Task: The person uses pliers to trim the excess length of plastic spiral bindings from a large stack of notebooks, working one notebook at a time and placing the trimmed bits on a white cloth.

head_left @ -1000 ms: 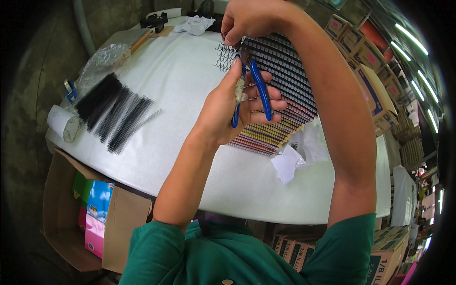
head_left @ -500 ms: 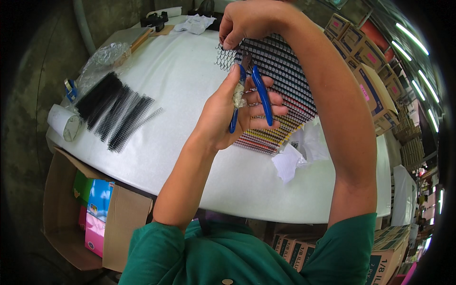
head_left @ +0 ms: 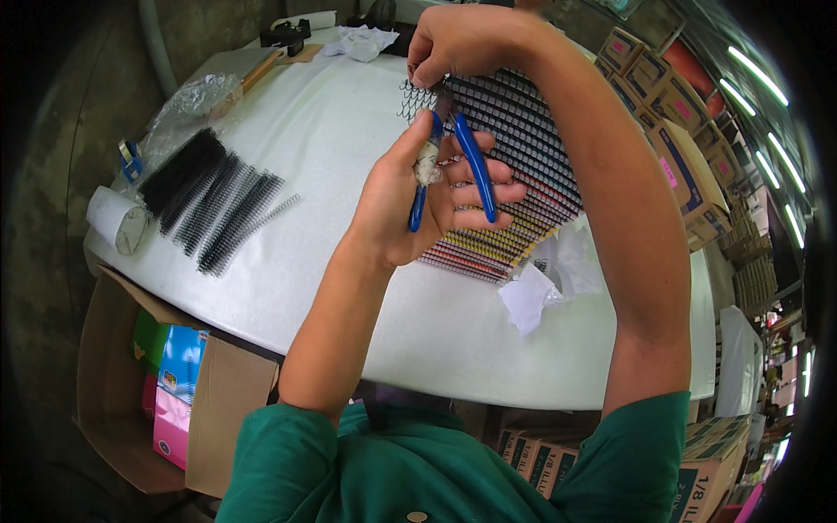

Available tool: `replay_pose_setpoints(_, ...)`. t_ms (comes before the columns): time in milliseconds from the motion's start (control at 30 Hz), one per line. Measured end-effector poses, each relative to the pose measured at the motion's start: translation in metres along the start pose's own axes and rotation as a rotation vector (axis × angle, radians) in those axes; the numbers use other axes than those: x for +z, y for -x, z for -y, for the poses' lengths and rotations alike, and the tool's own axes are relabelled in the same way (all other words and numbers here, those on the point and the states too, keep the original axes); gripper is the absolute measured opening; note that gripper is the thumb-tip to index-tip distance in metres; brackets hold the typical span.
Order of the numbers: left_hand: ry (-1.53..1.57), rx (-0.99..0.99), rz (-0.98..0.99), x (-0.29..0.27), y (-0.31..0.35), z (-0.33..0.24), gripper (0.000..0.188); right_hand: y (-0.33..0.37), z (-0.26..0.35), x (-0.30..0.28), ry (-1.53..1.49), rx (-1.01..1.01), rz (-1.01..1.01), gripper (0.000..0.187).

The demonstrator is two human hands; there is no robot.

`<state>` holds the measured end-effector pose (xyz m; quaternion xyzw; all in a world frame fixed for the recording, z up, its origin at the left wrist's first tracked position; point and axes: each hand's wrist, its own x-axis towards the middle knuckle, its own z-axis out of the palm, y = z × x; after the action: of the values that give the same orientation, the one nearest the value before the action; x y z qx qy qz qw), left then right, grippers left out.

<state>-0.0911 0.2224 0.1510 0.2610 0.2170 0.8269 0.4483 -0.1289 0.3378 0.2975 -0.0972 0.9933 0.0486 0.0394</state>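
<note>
Blue-handled cutting pliers [head_left: 475, 166] rest across the palm of my left hand [head_left: 401, 196], handles spread and fingers loosely extended behind them. Pale wrapping covers part of one handle. The plier jaws point away, close to my right hand [head_left: 453, 44], whose thumb and fingers pinch the end of a black wire binding coil [head_left: 420, 98]. My fingers partly hide that end. Below both hands lies a stack of coil-bound items [head_left: 514, 131], its rows of black coils crossing grey, red and yellow edges.
Loose black coils [head_left: 209, 200] lie on the white table [head_left: 323, 227] at left, by a paper roll [head_left: 118, 222] and a blue tape dispenser [head_left: 129, 161]. Torn paper [head_left: 526, 299] lies at right. An open carton [head_left: 231, 418] stands below left; stacked boxes [head_left: 689, 166] stand at right.
My left hand and the pliers have shifted slightly left and toward the far side. My right hand has moved slightly right, still pinching at the coil ends.
</note>
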Motion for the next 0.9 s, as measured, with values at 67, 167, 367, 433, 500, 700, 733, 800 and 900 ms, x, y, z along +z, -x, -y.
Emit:
replay_pose_setpoints(67,0.006,-0.009,-0.019,0.001,-0.001,0.001,0.058,-0.001,-0.002,0.0,-0.016,0.005,0.004,0.029)
replay_pose_setpoints(167,0.09,-0.014,0.034,-0.003,-0.005,0.002,0.057,0.002,-0.003,-0.002,-0.036,-0.035,0.015,0.029)
replay_pose_setpoints(367,0.141,-0.03,0.106,-0.021,-0.002,0.006,0.057,0.003,0.02,0.006,0.168,0.081,0.006,0.027)
replay_pose_setpoints(433,-0.124,0.006,-0.149,-0.003,0.005,0.006,0.056,-0.001,0.022,0.012,0.218,0.135,-0.025,0.026)
replay_pose_setpoints(500,-0.087,0.001,-0.125,0.0,0.004,0.007,0.058,-0.002,0.025,0.013,0.243,0.151,-0.063,0.027)
replay_pose_setpoints(700,-0.037,-0.016,-0.116,0.0,0.0,0.002,0.058,0.001,0.03,0.009,0.221,0.156,-0.039,0.029)
replay_pose_setpoints(733,-0.024,-0.009,-0.129,0.001,-0.001,0.002,0.058,0.001,0.029,0.009,0.211,0.158,-0.035,0.03)
replay_pose_setpoints(800,0.036,-0.003,-0.051,-0.01,-0.005,0.002,0.056,-0.002,0.027,0.01,0.19,0.162,-0.028,0.031)
replay_pose_setpoints(900,0.213,-0.059,0.131,-0.026,-0.005,0.002,0.054,-0.002,0.028,0.012,0.262,0.161,-0.057,0.028)
